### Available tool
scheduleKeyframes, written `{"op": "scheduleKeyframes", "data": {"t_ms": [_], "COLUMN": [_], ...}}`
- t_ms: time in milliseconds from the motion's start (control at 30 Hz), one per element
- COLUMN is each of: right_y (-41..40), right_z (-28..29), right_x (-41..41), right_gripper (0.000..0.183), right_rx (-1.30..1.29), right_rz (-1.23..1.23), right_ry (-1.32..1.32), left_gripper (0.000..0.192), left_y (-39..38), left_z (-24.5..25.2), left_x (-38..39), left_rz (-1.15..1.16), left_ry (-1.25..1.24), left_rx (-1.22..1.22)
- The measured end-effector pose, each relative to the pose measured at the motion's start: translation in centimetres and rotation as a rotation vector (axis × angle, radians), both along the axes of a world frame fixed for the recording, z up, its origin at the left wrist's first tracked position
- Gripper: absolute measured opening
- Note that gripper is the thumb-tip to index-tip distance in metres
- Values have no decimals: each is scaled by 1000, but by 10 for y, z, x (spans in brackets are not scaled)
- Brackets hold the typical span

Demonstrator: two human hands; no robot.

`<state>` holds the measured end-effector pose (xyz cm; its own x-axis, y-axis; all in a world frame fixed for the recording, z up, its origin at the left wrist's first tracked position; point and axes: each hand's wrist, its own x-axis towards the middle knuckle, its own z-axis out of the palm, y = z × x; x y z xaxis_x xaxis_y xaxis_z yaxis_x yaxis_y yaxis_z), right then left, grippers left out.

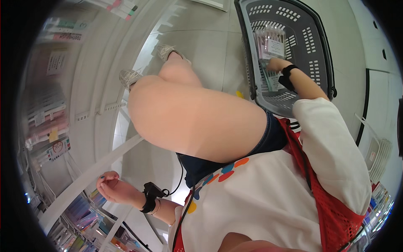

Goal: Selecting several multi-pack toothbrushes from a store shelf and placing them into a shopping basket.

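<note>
My right hand (277,64) reaches into a grey plastic shopping basket (300,44) at the upper right. Its fingers are hidden behind the hand, between clear packs with pink items (262,42) and clear packs with green items (266,78); whether it grips one cannot be told. White labels show on both groups. At the lower left, my left hand (108,188) hangs loosely curled, palm in view, beside a white shelf rail (88,178). Nothing shows in it. Both wrists wear black straps, the left one with a small black device.
White shelving on the left bears packaged toothbrushes (67,34) and more packs (47,123). Below the rail are colourful packaged goods (82,214). The basket stands on the tiled floor (201,47), beside my bent legs. A white wire rack (379,157) is at the right, and a black cable hangs near my waist.
</note>
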<state>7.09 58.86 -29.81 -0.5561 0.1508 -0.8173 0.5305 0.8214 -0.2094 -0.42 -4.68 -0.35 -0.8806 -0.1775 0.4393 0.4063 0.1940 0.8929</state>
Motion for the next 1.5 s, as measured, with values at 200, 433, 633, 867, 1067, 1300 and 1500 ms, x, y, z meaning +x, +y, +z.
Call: {"op": "scheduleKeyframes", "data": {"t_ms": [200, 433, 633, 867, 1067, 1300, 1500], "right_y": [-30, -41, -50, -61, -41, -55, -35], "right_z": [-77, -168, -166, -174, -166, -160, -104], "right_x": [14, 32, 32, 35, 44, 35, 13], "right_gripper": [52, 90, 91, 73, 66, 47, 55], "right_rx": [-102, -125, -323, -453, -505, -106, -197], "right_rz": [-310, -639, -869, -1200, -1114, -697, -459], "right_ry": [48, 56, 96, 260, 101, 357, 87], "left_gripper": [24, 23, 25, 24, 24, 24, 23], "left_y": [20, 48, 46, 54, 57, 54, 53], "left_z": [8, 18, 18, 15, 14, 13, 14], "left_x": [-4, -8, -7, -9, -14, -7, -1], "left_rz": [-1, -72, -101, -129, -167, -155, -72], "left_ry": [23, 22, 9, -21, -42, -57, -55], "left_rx": [-29, -51, -58, -47, -30, -68, -64]}}
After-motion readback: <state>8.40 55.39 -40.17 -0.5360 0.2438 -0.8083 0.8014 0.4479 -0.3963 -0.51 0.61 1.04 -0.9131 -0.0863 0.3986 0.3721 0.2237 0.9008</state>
